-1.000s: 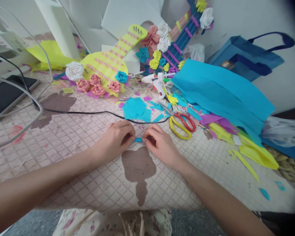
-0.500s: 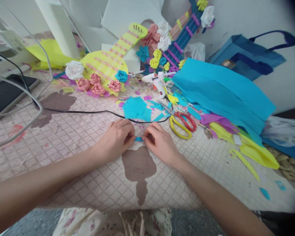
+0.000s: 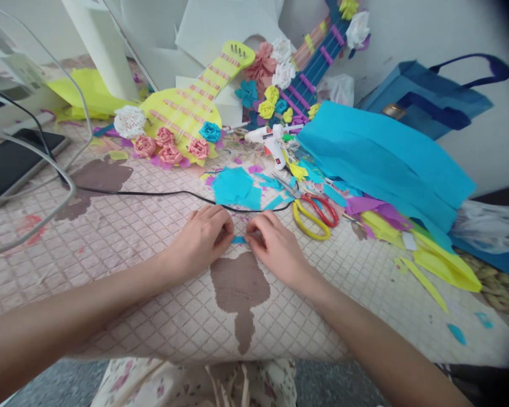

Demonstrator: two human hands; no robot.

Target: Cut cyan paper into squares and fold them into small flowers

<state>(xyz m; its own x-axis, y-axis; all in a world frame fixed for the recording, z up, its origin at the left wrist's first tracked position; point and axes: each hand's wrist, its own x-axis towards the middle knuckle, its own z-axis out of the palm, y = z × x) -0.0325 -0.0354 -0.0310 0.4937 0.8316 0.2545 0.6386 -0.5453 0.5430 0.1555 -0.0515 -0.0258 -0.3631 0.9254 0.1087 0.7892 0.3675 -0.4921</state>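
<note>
A small strip of blue paper is stretched between my hands, low over the quilted cloth. My left hand pinches its left end, and my right hand pinches the other; the fingertips partly cover both ends. Just beyond my hands lie several cut blue paper pieces in a loose pile. Scissors with one red and one yellow handle rest beyond my right hand, blades pointing away to the left.
A white glue gun lies among paper scraps. Behind stands a yellow paper guitar with paper flowers, beside a dark blue one. Blue sheets spread at right. A black cord crosses the cloth; a phone lies left.
Almost nothing differs. Both hands keep their pinch on the blue paper strip in the same place, with only a very slight shift of the fingers.
</note>
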